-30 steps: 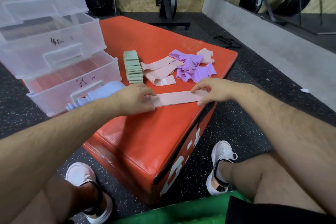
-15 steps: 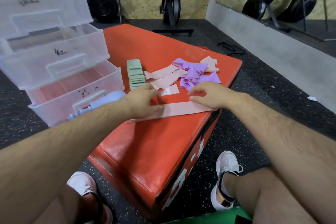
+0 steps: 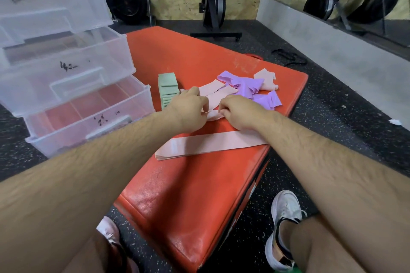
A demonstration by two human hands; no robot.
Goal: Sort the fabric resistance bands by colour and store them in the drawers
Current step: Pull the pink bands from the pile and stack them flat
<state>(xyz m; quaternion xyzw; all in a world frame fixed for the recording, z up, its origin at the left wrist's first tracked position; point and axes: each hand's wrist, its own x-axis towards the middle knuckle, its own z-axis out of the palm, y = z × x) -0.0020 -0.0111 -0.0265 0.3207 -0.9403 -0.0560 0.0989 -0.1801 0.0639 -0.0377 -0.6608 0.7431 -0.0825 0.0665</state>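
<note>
Change: both hands are off the flat pink band (image 3: 210,143). It lies smoothed across the near edge of the red box (image 3: 188,184), touched by neither hand. One second ago both hands pressed on it; half a second ago they were lifting away.

Left hand (image 3: 188,106) and right hand (image 3: 241,111) are now at the heap behind it. Each grip is curled, pinching the loose pink band (image 3: 214,115) between them; the fingertips are partly hidden.

Judgement: first pink band flattened, second being picked up to lay on it. The pink pile is starting.

Green stack (image 3: 167,86) is folded beside the drawers (image 3: 66,68). Purple bands (image 3: 244,84) are unsorted, tangled with the remaining pink. Nothing visibly stored yet; the bottom drawer (image 3: 88,106) stands open.
</note>
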